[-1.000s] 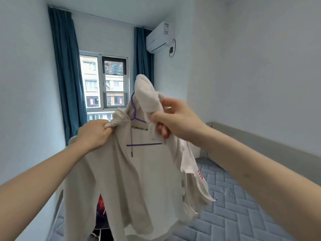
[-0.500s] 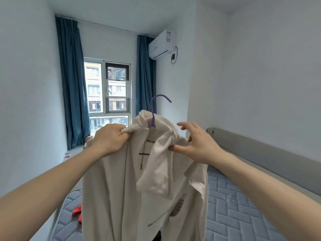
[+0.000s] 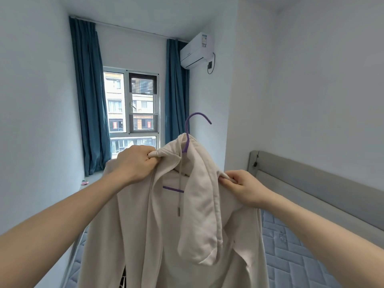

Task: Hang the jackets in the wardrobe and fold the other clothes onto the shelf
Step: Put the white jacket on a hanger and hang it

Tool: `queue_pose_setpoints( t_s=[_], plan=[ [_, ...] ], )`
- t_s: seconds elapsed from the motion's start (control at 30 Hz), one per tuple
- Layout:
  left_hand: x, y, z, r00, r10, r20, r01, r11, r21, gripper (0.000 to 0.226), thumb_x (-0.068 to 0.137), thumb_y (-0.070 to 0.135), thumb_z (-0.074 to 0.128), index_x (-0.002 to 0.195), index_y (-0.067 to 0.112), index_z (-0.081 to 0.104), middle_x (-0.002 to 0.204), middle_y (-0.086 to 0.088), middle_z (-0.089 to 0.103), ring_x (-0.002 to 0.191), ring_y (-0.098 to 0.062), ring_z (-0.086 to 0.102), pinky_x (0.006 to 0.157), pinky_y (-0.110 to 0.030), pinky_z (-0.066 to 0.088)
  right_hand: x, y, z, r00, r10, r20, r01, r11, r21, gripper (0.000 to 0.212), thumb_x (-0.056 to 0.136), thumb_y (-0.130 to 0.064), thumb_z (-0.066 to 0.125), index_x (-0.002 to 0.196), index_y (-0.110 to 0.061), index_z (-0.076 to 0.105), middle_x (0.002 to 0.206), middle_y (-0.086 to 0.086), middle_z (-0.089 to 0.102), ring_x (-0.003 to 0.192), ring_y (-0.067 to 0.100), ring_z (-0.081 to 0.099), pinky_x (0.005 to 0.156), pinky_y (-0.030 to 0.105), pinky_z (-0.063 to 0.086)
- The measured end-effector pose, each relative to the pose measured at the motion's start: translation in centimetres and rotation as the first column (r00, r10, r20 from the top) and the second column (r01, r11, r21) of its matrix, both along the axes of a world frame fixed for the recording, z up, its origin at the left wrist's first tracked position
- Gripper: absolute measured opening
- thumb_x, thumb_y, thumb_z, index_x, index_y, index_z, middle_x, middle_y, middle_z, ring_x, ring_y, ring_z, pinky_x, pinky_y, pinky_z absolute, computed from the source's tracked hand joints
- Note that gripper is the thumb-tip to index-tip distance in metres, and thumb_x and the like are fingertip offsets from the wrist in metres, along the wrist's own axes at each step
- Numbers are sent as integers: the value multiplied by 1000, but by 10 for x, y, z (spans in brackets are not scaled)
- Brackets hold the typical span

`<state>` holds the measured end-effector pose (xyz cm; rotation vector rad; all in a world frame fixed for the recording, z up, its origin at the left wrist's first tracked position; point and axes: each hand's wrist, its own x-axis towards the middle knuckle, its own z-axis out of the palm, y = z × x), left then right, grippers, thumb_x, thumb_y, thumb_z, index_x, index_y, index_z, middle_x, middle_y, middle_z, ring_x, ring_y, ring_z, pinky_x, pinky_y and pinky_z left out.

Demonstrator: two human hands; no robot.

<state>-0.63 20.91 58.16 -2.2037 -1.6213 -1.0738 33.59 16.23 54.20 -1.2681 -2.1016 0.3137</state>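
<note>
A cream hooded jacket [image 3: 128, 235] hangs in front of me on a purple hanger [image 3: 188, 129], whose hook stands up above the collar. The hood [image 3: 202, 215] flops forward over the chest, and a drawstring dangles beside it. My left hand [image 3: 135, 163] grips the jacket's left shoulder. My right hand [image 3: 242, 187] pinches the right shoulder, lower down, so the jacket tilts down to the right. No wardrobe or shelf is in view.
A blue quilted mattress [image 3: 291, 246] with a grey headboard [image 3: 311, 188] lies low at the right. Ahead is a window [image 3: 133, 109] between blue curtains [image 3: 89, 96], with an air conditioner [image 3: 196, 50] high on the wall. White walls stand close on both sides.
My right hand let go of the hood, which dropped forward over the chest, and moved down to pinch the right shoulder. The hanger hook now shows above the collar.
</note>
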Motion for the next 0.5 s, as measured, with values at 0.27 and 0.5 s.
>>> queue_pose_setpoints(
  t_s=[0.27,0.5],
  plan=[
    [37,-13,10,996,-29,-88,31,999,24,34,86,47,35,66,23,48,68,9,59,69,-20,56,56,-33,34,-23,-7,0,992,-28,-121,29,1000,8,46,105,-34,56,75,-1,46,67,-5,32,62,9,28,54,26,21],
    [44,-39,-6,981,-181,70,176,981,76,32,81,41,68,109,34,55,109,16,53,103,-11,51,92,-34,39,-4,-10,-16,965,-150,-217,154,988,6,47,102,-32,60,69,0,46,64,-2,34,61,13,29,60,35,21]
  ],
)
